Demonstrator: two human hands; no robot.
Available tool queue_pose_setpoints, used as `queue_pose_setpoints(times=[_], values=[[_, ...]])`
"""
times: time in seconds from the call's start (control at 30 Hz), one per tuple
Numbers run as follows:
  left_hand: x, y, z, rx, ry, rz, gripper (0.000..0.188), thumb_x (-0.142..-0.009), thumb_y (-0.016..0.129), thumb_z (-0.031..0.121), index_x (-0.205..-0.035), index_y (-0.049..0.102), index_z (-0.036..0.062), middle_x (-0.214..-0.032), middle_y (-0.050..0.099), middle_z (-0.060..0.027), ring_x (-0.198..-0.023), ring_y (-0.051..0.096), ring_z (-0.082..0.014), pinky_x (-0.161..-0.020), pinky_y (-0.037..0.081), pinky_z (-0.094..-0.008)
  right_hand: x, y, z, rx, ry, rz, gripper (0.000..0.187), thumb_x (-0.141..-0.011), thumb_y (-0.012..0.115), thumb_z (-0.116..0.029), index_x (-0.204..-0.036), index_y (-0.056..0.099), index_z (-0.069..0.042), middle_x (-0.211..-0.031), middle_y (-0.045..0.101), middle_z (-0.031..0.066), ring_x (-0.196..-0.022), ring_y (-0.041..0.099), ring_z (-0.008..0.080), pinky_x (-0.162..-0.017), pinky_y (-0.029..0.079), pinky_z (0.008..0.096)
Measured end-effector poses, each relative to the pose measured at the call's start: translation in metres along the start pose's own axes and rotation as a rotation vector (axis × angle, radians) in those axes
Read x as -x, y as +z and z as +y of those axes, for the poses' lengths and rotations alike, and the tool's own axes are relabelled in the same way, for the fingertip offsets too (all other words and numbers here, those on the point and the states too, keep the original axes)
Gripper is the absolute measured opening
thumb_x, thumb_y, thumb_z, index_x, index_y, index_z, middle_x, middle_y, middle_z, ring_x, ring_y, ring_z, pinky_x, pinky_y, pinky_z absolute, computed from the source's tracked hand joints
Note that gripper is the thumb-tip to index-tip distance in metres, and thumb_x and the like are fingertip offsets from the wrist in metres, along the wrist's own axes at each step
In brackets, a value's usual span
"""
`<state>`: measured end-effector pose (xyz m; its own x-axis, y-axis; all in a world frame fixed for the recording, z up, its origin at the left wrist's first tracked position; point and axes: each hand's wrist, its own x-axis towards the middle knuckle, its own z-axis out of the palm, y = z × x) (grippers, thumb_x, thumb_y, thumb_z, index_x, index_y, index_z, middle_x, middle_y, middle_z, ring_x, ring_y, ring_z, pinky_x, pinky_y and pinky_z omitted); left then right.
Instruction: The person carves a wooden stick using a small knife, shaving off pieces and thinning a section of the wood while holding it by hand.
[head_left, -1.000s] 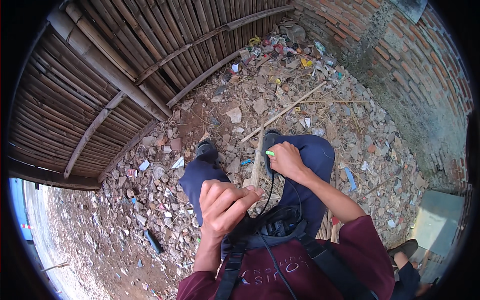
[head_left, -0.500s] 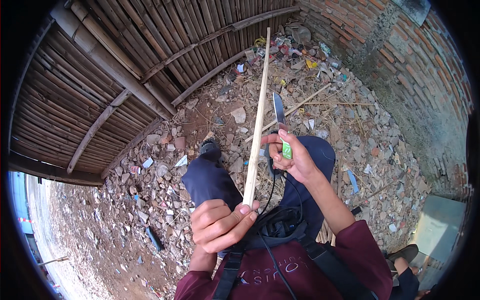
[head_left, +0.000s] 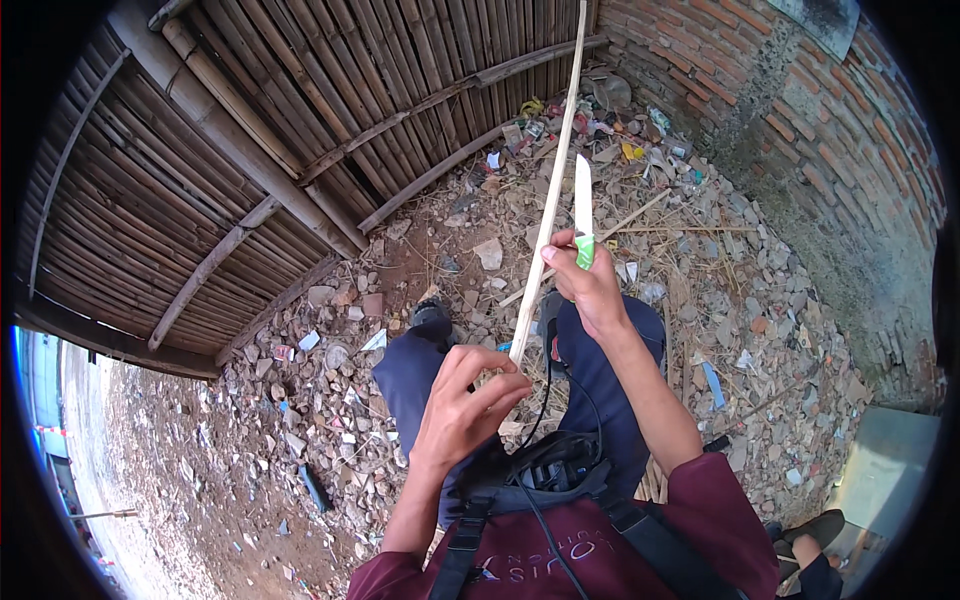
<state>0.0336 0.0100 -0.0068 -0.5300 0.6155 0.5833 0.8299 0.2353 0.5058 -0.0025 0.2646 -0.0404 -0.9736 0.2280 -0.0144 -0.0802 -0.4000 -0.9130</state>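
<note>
While half-curled left fingers [head_left: 478, 396] obscure any grip, right fingers [head_left: 566, 264] clasp knife [head_left: 584, 200], touching cropped strip [head_left: 553, 190].

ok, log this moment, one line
right hand: holds green-handled knife, at pale strip | left hand: by strip's lower end, grip unclear

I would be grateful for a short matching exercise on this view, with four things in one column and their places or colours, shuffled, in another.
Column one
1. Knife
2. Long strip
3. Brick wall
4. Slatted wall

Column two
A. At the picture's upper left
B. Pale, its lower end near the left hand
C. At the picture's upper right
D. Green-handled, in the right hand

Pairs: 1-D, 2-B, 3-C, 4-A
</note>
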Motion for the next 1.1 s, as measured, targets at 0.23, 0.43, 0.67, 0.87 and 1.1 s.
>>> queue_pose_setpoints(times=[0.23,0.43,0.67,0.87,1.1], values=[[-0.011,0.016,-0.001,0.475,-0.665,-0.033,0.046,-0.108,0.07,0.034,-0.129,0.054,-0.0032,-0.103,0.064,-0.0164,-0.09,0.064,-0.0262,-0.083,0.053,-0.0414,-0.005,-0.003,0.0,0.2,-0.156,0.079,0.02,-0.096,0.082,-0.01,-0.106,0.068,-0.001,-0.092,0.075,0.0033,-0.082,0.07,0.007,-0.074,0.053,0.0222],[-0.015,0.028,-0.01,0.369,-0.732,-0.345,0.038,-0.12,0.043,0.032,-0.12,0.058,-0.002,-0.082,0.057,-0.0045,-0.073,0.053,-0.0146,-0.067,0.047,-0.0352,-0.006,-0.012,0.012,0.332,-0.246,0.09,0.019,-0.097,0.081,-0.011,-0.105,0.07,0.001,-0.09,0.076,0.0039,-0.08,0.07,0.0072,-0.074,0.054,0.0242],[-0.017,0.044,-0.022,1.073,-0.869,-0.011,0.032,-0.12,0.043,0.034,-0.101,0.05,0.0092,-0.076,0.035,0.0056,-0.063,0.025,-0.0067,-0.056,0.025,-0.0253,0.004,-0.02,0.002,0.606,-0.272,0.03,0.013,-0.097,0.066,-0.009,-0.1,0.076,0.0,-0.074,0.074,0.009,-0.063,0.07,0.0138,-0.061,0.05,0.029],[-0.021,0.037,-0.008,1.313,-0.854,0.044,0.032,-0.12,0.042,0.037,-0.101,0.047,0.0113,-0.076,0.036,0.0047,-0.06,0.023,-0.0066,-0.054,0.021,-0.0269,0.03,0.008,0.001,1.023,-0.565,-0.068,0.011,-0.087,0.065,-0.001,-0.095,0.072,-0.002,-0.082,0.07,0.0151,-0.07,0.071,0.0345,-0.064,0.053,0.0435],[-0.026,0.018,0.004,1.461,-0.944,-0.042,0.027,-0.119,0.045,0.032,-0.106,0.05,0.01,-0.075,0.037,0.0045,-0.058,0.028,-0.0075,-0.055,0.024,-0.0268,0.03,0.014,0.005,1.087,-0.585,-0.173,0.018,-0.083,0.067,0.0,-0.1,0.068,-0.005,-0.087,0.07,0.0168,-0.079,0.071,0.0424,-0.068,0.054,0.0508]])
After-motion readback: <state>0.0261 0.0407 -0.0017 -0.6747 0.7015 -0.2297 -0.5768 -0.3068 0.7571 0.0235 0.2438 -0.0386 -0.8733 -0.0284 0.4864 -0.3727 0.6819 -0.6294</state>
